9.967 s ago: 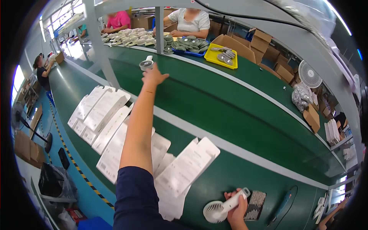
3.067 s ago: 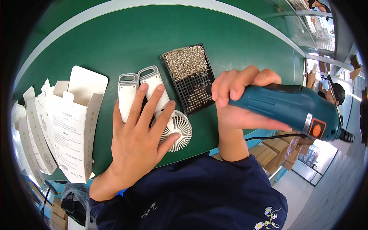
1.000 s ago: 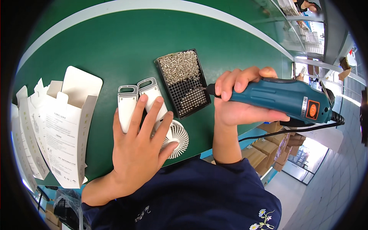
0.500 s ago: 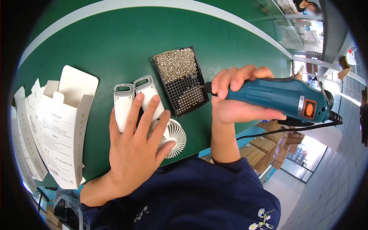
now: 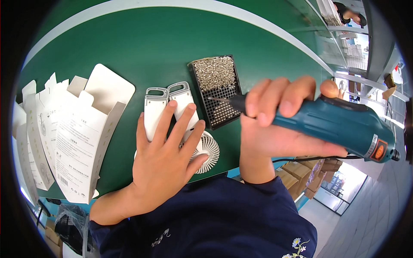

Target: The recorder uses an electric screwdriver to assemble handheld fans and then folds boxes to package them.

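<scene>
My left hand [image 5: 161,157] lies flat, fingers spread, on two white hand-held fans [image 5: 154,112] resting side by side on the green table; the round ribbed head of one fan [image 5: 206,148] sticks out under my thumb. My right hand [image 5: 275,124] grips a teal electric screwdriver [image 5: 340,124]. Its bit tip [image 5: 213,99] hovers over a black screw tray [image 5: 216,90] filled with small silver screws, just right of the fans.
Flat white cardboard boxes [image 5: 81,129] are stacked at the left. A white stripe [image 5: 172,6] runs along the green table [image 5: 129,47]. Shelving and another person [image 5: 350,13] appear far at the upper right. The screwdriver's black cord [image 5: 309,159] trails off the near table edge.
Ten seconds ago my left arm reached far across the belt while the right held a fan. Over the last second the screwdriver's tip moved a little left, over the screw tray.
</scene>
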Available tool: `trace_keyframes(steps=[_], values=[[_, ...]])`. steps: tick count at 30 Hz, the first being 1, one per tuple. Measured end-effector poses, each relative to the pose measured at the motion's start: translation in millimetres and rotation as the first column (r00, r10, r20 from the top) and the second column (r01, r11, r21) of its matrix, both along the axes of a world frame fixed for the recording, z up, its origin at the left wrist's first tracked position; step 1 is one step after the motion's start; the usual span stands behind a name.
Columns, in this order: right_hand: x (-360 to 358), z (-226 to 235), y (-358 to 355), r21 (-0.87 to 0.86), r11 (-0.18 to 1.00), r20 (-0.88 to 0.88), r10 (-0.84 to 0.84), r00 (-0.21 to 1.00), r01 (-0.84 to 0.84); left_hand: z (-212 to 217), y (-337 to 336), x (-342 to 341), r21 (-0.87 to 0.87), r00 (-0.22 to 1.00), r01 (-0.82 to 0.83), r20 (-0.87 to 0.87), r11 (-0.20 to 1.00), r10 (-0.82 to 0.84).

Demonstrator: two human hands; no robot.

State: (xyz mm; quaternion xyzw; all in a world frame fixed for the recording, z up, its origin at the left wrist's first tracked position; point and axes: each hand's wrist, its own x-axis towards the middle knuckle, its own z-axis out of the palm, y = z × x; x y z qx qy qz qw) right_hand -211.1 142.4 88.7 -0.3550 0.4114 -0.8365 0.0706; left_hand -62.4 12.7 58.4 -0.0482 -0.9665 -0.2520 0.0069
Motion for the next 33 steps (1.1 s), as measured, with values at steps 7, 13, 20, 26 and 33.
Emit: trace_keyframes(steps=[7, 13, 20, 26, 33], values=[[14, -11, -46, -0.111, 0.979, 0.158, 0.190, 0.969, -0.174, -5, -1, 4, -0.008, 1.000, -0.024, -0.007, 1.000, 0.024], [10, -20, -50, -0.006, 0.987, 0.174, 0.160, 0.972, -0.161, -6, 1, 4, -0.009, 1.000, -0.027, -0.017, 1.000, 0.026], [17, -15, -59, 0.098, 0.992, 0.146, 0.071, 0.987, -0.086, -6, -2, 4, -0.009, 0.999, -0.024, -0.021, 1.000, 0.024], [14, -15, -53, 0.062, 0.990, 0.071, 0.124, 0.990, -0.129, -5, -1, 5, -0.010, 0.999, -0.025, -0.033, 1.000, 0.025], [1, -14, -39, 0.017, 0.980, -0.049, 0.201, 0.978, -0.200, -3, -1, 3, -0.014, 1.000, -0.012, -0.002, 1.000, 0.012]])
